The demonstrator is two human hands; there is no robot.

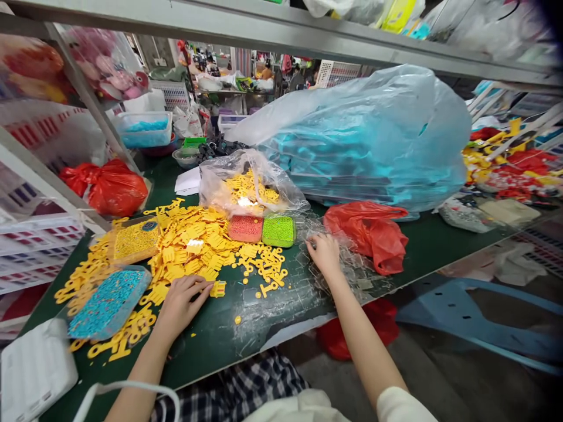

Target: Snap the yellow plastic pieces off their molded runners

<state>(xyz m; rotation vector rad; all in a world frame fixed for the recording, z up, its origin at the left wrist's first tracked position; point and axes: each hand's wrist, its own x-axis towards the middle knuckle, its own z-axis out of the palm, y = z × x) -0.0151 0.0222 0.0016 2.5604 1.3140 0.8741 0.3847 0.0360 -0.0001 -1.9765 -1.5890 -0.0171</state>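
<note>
My left hand (187, 296) rests low over the green table (206, 346), fingertips pinched on a small yellow plastic piece (218, 288) with coloured marks. Behind it spreads a big pile of yellow pieces (189, 243). My right hand (324, 252) reaches to the clear plastic pieces (308, 266) right of the green bead tray (278, 231); its fingers are bent, and whether they hold anything is too small to tell. A red bead tray (245, 228) adjoins the green one. Small yellow ring-ended parts (270, 266) lie between my hands.
Blue beads (109, 302) and yellow beads (136, 239) fill trays at the left. A red bag (373, 234) lies right of my right hand, before a large bag of blue items (365, 146). A white device (37, 369) sits at the front left corner.
</note>
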